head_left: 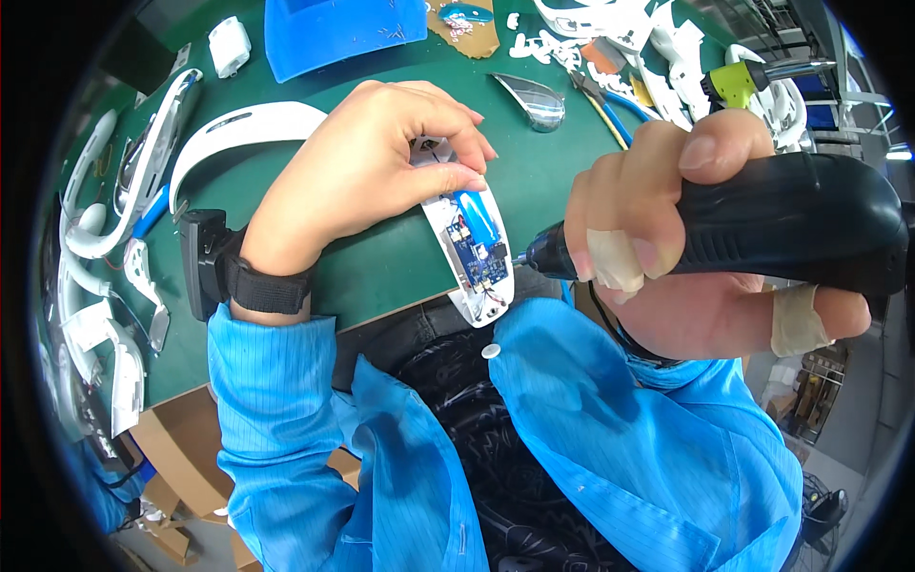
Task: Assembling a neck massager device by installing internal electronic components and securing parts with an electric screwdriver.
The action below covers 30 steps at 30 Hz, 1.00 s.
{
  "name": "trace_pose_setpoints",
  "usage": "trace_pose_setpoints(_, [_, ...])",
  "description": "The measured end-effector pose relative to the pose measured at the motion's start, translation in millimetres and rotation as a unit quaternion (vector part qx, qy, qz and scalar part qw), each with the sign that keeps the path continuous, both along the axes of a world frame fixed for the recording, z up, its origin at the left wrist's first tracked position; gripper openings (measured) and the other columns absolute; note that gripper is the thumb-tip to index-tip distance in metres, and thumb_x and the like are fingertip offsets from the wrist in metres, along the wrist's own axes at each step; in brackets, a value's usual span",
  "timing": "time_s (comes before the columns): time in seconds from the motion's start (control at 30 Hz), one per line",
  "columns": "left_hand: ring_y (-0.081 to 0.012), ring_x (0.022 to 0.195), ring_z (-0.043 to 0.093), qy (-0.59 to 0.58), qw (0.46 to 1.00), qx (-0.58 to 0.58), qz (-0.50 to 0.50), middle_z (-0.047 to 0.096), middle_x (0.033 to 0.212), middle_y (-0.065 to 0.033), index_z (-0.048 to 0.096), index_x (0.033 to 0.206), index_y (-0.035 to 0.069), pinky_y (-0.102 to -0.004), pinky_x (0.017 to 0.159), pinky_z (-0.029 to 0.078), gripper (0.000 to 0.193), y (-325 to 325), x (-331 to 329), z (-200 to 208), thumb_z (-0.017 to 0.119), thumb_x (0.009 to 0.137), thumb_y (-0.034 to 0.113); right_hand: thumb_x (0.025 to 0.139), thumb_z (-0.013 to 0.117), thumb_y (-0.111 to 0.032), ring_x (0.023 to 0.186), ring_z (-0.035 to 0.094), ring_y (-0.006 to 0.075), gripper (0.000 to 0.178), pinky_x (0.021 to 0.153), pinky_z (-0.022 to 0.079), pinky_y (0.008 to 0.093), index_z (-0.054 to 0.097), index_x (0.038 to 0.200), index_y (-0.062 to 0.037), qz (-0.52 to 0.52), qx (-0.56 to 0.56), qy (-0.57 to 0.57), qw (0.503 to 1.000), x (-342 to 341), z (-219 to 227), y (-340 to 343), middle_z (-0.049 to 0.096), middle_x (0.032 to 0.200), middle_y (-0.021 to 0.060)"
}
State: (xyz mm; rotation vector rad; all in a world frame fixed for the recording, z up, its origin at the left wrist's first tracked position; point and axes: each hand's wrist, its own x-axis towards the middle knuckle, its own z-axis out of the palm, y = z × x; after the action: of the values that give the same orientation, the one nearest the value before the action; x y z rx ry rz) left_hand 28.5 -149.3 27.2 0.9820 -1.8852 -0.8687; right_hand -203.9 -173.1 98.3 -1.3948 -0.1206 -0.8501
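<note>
White curved housing (474, 310): was held above the near edge of the green table (362, 267), in front of the body, with its open side facing up.
Inside the housing: a blue circuit board (467, 250) was seated, with a shiny blue cylinder (479, 217) set beyond it.
Left hand (372, 143): was closed on the housing's far end, which was pinched between thumb and fingers.
Right hand (658, 219): was wrapped around a black power screwdriver (801, 219); the tool's tip was pointed at the housing's right edge, and whether contact was made could not be told.
Blue bin (305, 57): was placed at the far side of the table; a few thin dark pieces were scattered in it.
Brown sheet (481, 46): was laid beside the bin, with tiny pale and pink bits spread on it.
Cardboard boxes (181, 448): were seen below the table at left; their contents could not be made out.
Writing: small pale marks were seen on the circuit board, too fine to be read.
</note>
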Motion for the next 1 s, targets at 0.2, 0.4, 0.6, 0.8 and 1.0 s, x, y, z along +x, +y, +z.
trace_pose_setpoints(0.2, [-0.0287,0.084,0.071,-0.012,0.999,-0.032,0.030,0.072,0.087,-0.0126,0.075,0.090,0.000,-0.0361,0.075,0.056,0.013,3,-2,-7,0.079,0.080,0.007,0.074,0.054,-0.097,0.072,0.058,0.0194,0.116,0.062,0.051,0.0370,0.046,0.138,-0.0002,0.013,0.029,-0.048,0.998,24,-11,-1,0.058,0.089,0.0080])
trace_pose_setpoints(0.4, [-0.0289,0.081,0.069,-0.006,0.999,0.025,0.040,0.071,0.086,-0.0125,0.075,0.091,0.001,-0.0360,0.072,0.055,0.014,6,-3,1,0.079,0.078,0.006,0.071,0.055,-0.098,0.080,0.062,0.0250,0.120,0.069,0.053,0.0389,0.049,0.137,0.0022,0.057,0.040,-0.034,0.997,38,-13,-11,0.061,0.098,0.0139])
trace_pose_setpoints(0.6, [-0.0295,0.093,0.069,-0.012,1.000,0.011,0.013,0.072,0.091,-0.0119,0.075,0.086,0.004,-0.0379,0.080,0.055,0.013,8,1,-1,0.081,0.074,0.006,0.073,0.055,-0.096,0.079,0.061,0.0234,0.118,0.071,0.052,0.0393,0.048,0.138,0.0021,0.071,0.054,-0.020,0.996,40,-16,-12,0.061,0.097,0.0141])
trace_pose_setpoints(0.8, [-0.0294,0.113,0.066,-0.021,1.000,0.012,-0.017,0.074,0.097,-0.0106,0.074,0.081,0.007,-0.0407,0.093,0.051,0.011,6,4,-7,0.082,0.074,0.008,0.075,0.056,-0.094,0.077,0.060,0.0226,0.114,0.068,0.052,0.0389,0.048,0.138,0.0007,0.053,0.033,-0.012,0.998,43,-14,-12,0.060,0.095,0.0124])
trace_pose_setpoints(1.0, [-0.0282,0.119,0.064,-0.022,0.999,0.018,-0.023,0.075,0.099,-0.0088,0.072,0.079,0.008,-0.0423,0.100,0.048,0.012,7,4,-10,0.083,0.074,0.010,0.077,0.060,-0.091,0.075,0.060,0.0226,0.111,0.065,0.051,0.0368,0.047,0.136,0.0018,0.073,0.001,-0.012,0.997,43,-18,-17,0.060,0.092,0.0122])
